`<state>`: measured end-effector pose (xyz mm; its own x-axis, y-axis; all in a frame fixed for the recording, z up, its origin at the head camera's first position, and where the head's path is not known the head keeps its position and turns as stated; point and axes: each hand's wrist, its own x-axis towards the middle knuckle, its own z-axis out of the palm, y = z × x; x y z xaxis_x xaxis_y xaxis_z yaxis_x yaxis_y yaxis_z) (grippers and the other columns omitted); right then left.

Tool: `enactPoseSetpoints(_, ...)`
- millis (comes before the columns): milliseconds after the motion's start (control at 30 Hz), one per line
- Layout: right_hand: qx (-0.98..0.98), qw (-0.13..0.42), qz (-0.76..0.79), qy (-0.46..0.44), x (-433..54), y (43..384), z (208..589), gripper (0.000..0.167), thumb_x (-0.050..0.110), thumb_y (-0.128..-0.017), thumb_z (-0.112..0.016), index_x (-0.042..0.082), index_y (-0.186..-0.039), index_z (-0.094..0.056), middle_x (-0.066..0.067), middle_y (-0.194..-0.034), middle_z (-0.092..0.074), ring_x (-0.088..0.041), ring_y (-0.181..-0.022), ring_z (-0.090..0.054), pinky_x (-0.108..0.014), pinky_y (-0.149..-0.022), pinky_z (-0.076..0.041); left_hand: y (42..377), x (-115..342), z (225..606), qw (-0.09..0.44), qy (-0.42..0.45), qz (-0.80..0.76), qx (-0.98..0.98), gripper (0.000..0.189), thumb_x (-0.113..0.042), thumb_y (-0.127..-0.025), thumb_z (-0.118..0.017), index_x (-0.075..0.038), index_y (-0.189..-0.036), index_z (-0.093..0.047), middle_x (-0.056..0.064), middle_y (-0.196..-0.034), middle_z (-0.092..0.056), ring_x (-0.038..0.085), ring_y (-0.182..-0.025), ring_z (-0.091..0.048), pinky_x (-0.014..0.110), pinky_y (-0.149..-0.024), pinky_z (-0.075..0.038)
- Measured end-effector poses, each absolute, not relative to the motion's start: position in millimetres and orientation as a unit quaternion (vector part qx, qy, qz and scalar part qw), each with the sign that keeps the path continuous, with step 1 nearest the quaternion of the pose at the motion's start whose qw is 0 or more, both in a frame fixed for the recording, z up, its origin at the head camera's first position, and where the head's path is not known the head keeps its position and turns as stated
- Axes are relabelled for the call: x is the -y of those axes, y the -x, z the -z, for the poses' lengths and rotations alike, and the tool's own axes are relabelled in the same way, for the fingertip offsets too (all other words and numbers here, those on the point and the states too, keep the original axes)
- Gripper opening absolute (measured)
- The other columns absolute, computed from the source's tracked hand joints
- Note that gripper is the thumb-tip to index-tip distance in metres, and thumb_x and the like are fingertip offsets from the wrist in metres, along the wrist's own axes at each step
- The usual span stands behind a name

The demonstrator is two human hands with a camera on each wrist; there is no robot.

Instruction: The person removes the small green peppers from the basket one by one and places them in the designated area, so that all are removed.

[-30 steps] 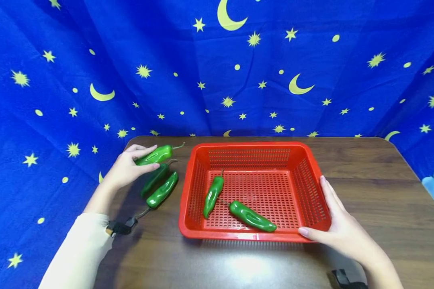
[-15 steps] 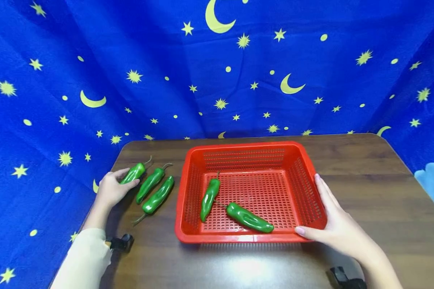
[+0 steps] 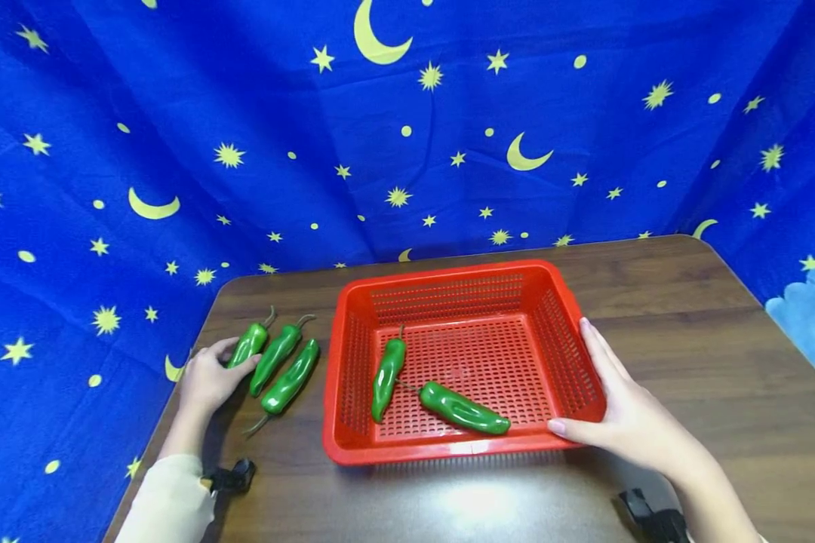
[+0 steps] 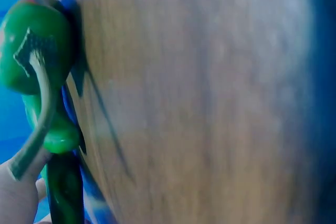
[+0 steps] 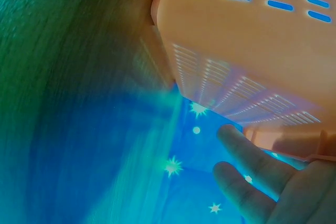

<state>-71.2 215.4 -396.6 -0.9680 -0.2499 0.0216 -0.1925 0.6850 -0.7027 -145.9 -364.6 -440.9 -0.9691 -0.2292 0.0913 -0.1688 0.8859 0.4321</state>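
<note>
At the left of the head view, my left hand has its thumb and fingers about a glossy green chili pepper, stem pointing away. Two more green peppers lie right beside it, a middle one and a right one whose stem points toward me. In the left wrist view, a pepper's stem end looms close. My right hand grips the near right corner of a red plastic basket, thumb on the rim and fingers along its outer side. Inside the basket lie two green peppers, one upright in view, one slanted.
The basket stands on a brown wood-grain table. Behind and to the left hangs a blue cloth with yellow moons and stars. Black straps with small devices are on both wrists.
My left hand has carried its pepper left and down to the table, beside the other two. The right hand stays at the basket's corner. The head view has shifted slightly.
</note>
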Motion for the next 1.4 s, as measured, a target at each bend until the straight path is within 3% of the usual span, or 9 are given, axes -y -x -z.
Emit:
enactPoseSetpoints(267, -0.911, 0.047, 0.391, 0.122, -214, 73, 393, 0.129, 0.042, -0.074, -0.086, 0.032, -0.158, 0.012, -0.003, -0.169, 0.004, -0.046, -0.141, -0.031, -0.073, -0.099, -0.037, 140, 363, 444, 0.017, -0.144, 0.26, 0.955, 0.072, -0.045, -0.092, -0.066, 0.002, -0.142, -0.047, 0.033, -0.124, -0.06, 0.05, -0.118, -0.052, 0.059, -0.097, -0.041)
enactPoseSetpoints(433, -0.91, 0.046, 0.394, 0.12, -214, 72, 393, 0.129, 0.042, -0.075, -0.086, 0.031, -0.158, 0.012, -0.003, -0.169, 0.006, -0.046, -0.141, -0.031, -0.073, -0.099, -0.037, 142, 363, 440, 0.018, -0.136, 0.245, 0.96, 0.071, -0.046, -0.094, -0.063, 0.002, -0.143, -0.045, 0.033, -0.128, -0.056, 0.051, -0.122, -0.048, 0.062, -0.099, -0.037)
enactPoseSetpoints(633, -0.91, 0.047, 0.393, 0.122, -213, 73, 393, 0.129, 0.042, -0.074, -0.086, 0.032, -0.158, 0.012, -0.002, -0.168, 0.007, -0.048, -0.142, -0.03, -0.073, -0.099, -0.036, 137, 350, 421, 0.103, -0.093, 0.261, 0.955, 0.062, -0.037, -0.095, -0.064, 0.001, -0.142, -0.048, 0.036, -0.141, -0.042, 0.056, -0.13, -0.036, 0.066, -0.105, -0.028)
enactPoseSetpoints(733, -0.911, 0.05, 0.391, 0.118, -214, 73, 392, 0.129, 0.042, -0.075, -0.085, 0.032, -0.158, 0.013, -0.003, -0.169, 0.006, -0.048, -0.141, -0.032, -0.073, -0.098, -0.037, 133, 322, 394, 0.164, -0.015, 0.293, 0.942, 0.058, -0.028, -0.092, -0.07, 0.0, -0.14, -0.052, 0.031, -0.142, -0.045, 0.052, -0.131, -0.037, 0.064, -0.106, -0.027)
enactPoseSetpoints(833, -0.912, 0.052, 0.39, 0.115, -214, 72, 392, 0.129, 0.042, -0.075, -0.085, 0.032, -0.158, 0.013, -0.005, -0.169, 0.005, -0.048, -0.139, -0.034, -0.074, -0.096, -0.039, 129, 289, 366, 0.179, 0.067, 0.312, 0.93, 0.058, -0.023, -0.089, -0.074, -0.007, -0.141, -0.053, 0.023, -0.144, -0.048, 0.046, -0.133, -0.041, 0.064, -0.106, -0.03)
enactPoseSetpoints(1033, -0.912, 0.05, 0.39, 0.118, -215, 72, 393, 0.129, 0.042, -0.075, -0.086, 0.032, -0.158, 0.012, -0.005, -0.169, 0.005, -0.049, -0.139, -0.034, -0.075, -0.095, -0.039, 127, 238, 338, 0.107, 0.183, 0.319, 0.924, 0.064, -0.028, -0.088, -0.076, -0.019, -0.146, -0.05, 0.013, -0.149, -0.047, 0.037, -0.138, -0.041, 0.064, -0.109, -0.032)
enactPoseSetpoints(1067, -0.912, 0.049, 0.39, 0.118, -215, 72, 393, 0.129, 0.042, -0.075, -0.086, 0.033, -0.158, 0.012, -0.005, -0.169, 0.005, -0.05, -0.139, -0.034, -0.075, -0.094, -0.039, 127, 229, 334, 0.088, 0.2, 0.319, 0.922, 0.065, -0.029, -0.089, -0.075, -0.02, -0.147, -0.049, 0.01, -0.151, -0.045, 0.035, -0.139, -0.041, 0.061, -0.105, -0.038)
enactPoseSetpoints(1200, -0.913, 0.046, 0.386, 0.119, -215, 72, 393, 0.129, 0.043, -0.074, -0.086, 0.035, -0.158, 0.013, -0.005, -0.169, 0.004, -0.05, -0.138, -0.036, -0.074, -0.094, -0.04, 131, 197, 322, 0.016, 0.27, 0.314, 0.91, 0.066, -0.034, -0.09, -0.073, -0.032, -0.15, -0.044, 0.001, -0.153, -0.042, 0.025, -0.142, -0.038, 0.055, -0.107, -0.041)
enactPoseSetpoints(1400, -0.914, 0.046, 0.387, 0.117, -215, 71, 393, 0.13, 0.043, -0.074, -0.086, 0.034, -0.158, 0.012, -0.005, -0.169, 0.003, -0.05, -0.137, -0.037, -0.074, -0.094, -0.04, 138, 161, 312, -0.081, 0.362, 0.241, 0.897, 0.073, -0.039, -0.093, -0.068, -0.048, -0.153, -0.028, -0.002, -0.152, -0.04, 0.023, -0.14, -0.038, 0.053, -0.107, -0.043)
